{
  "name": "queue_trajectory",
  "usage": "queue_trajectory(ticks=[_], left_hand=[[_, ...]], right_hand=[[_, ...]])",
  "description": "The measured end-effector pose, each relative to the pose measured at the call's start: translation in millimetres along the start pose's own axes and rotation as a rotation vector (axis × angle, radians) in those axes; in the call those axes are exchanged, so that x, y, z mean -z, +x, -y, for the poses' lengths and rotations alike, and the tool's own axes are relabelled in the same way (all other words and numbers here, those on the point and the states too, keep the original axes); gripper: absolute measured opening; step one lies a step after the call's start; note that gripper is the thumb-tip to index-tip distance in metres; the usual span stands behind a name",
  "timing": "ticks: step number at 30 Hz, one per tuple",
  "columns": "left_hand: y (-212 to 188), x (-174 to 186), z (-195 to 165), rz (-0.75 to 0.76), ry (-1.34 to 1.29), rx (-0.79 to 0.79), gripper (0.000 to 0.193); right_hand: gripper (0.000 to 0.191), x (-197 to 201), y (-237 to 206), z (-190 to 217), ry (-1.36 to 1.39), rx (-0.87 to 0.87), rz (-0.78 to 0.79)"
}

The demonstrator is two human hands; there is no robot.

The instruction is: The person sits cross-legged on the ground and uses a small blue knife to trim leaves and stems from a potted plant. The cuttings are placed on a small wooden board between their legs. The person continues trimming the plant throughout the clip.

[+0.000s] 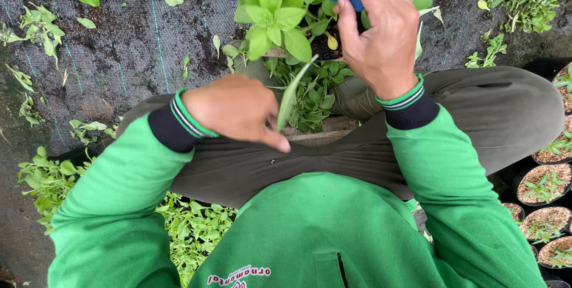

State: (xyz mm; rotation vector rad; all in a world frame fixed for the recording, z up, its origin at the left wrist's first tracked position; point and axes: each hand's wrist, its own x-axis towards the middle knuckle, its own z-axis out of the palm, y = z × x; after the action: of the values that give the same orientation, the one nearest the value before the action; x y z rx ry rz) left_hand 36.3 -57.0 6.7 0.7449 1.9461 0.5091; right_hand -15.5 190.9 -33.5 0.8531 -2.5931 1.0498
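Between the knees, over black ground cloth: leafy green plant. Right hand closed around a blue-handled tool, working end hidden among the leaves. Left hand pinches a long narrow leaf between thumb and fingers. Small potted seedlings stand at right.

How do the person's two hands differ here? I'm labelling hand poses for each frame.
The left hand sits low over the lap, pinching a single long leaf; the right hand reaches farther out into the leafy plant. The left hand holds only plant material, while the right hand grips a blue tool, mostly hidden. Both are bare, seen from the back, in green sleeves with striped cuffs.
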Motion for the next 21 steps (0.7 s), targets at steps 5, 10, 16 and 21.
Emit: queue_trajectory(ticks=[5, 10, 16, 21], left_hand=[[-19, 18, -31, -0.724, 0.134, -0.393, 0.033], [-40, 30, -13, -1.125, 0.596, -0.083, 0.036], [-37, 13, 8, -0.887, 0.534, 0.110, 0.028], [-37, 7, 25, -0.914, 0.537, 0.123, 0.017]], right_hand=[[0.018, 15, -6, 17, 0.016, -0.016, 0.007], [0.017, 17, -9, 26, 0.068, -0.029, 0.054], [0.025, 5, -4, 22, 0.110, 0.062, 0.151], [0.029, -11, 0, 24, 0.111, 0.160, 0.223]])
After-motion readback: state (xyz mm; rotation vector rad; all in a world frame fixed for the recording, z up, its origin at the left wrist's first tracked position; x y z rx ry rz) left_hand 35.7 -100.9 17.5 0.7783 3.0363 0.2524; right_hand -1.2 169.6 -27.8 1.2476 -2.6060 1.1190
